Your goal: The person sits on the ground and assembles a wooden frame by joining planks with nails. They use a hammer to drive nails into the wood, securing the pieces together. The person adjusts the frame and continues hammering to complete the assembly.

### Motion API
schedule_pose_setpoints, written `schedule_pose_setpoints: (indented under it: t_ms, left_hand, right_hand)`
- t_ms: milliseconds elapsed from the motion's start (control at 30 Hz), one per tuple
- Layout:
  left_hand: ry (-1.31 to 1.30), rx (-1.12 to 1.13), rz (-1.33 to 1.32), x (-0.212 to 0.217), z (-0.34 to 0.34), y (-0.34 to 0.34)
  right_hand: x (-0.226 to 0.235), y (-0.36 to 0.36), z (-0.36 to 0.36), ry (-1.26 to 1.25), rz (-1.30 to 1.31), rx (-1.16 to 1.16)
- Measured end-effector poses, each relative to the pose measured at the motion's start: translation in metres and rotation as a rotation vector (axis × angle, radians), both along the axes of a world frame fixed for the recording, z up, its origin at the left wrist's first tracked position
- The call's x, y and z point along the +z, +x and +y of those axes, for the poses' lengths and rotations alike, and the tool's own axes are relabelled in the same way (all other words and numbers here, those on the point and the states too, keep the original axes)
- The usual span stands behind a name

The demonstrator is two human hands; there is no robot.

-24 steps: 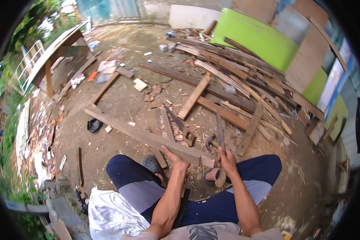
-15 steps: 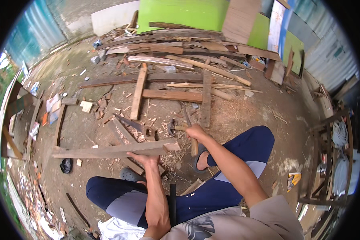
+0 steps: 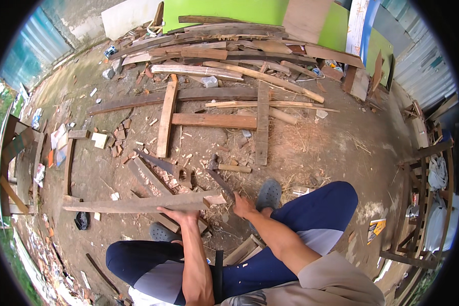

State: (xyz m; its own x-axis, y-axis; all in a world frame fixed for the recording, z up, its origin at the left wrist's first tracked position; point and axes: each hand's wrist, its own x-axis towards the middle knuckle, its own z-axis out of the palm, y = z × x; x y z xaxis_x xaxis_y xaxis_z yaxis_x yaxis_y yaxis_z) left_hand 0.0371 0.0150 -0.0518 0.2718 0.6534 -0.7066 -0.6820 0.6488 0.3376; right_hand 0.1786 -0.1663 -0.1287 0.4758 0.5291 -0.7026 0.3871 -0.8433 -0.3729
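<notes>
Head: two hands (image 3: 182, 217) (image 3: 244, 206) hold one plank (image 3: 137, 203), one blade (image 3: 221, 183) (one each).

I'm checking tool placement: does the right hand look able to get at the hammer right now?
Probably not straight away: the hammer lies close beyond the right hand, uncovered, but that hand is closed on a long dark-bladed tool, which it would likely need to put down first.

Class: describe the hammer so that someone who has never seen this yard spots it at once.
From the bright green board at the top, come down past the heaped planks to the H of timbers. Below it on the ground lies the hammer, right of the hand saw. Its pale handle and dark head set it apart from the saw's long blade.
</notes>
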Motion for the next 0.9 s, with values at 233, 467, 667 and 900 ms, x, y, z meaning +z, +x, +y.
schedule_pose_setpoints:
  t_ms: [233,467,667,900]
  left_hand:
    - [-0.084,0.001,0.095,-0.013,-0.002,0.007]
    - [-0.236,-0.009,0.307,-0.051,-0.026,-0.008]
    - [-0.28,0.041,0.404,-0.057,-0.04,-0.02]
    - [-0.374,0.056,0.419,-0.062,-0.054,-0.029]
  right_hand:
    - [-0.075,0.021,0.029,-0.094,0.23,0.2]
    - [-0.075,0.145,0.151,0.169,-0.365,0.057]
    - [-0.057,0.229,0.27,0.057,-0.636,0.288]
    - [-0.092,0.276,0.276,0.029,-0.618,0.339]
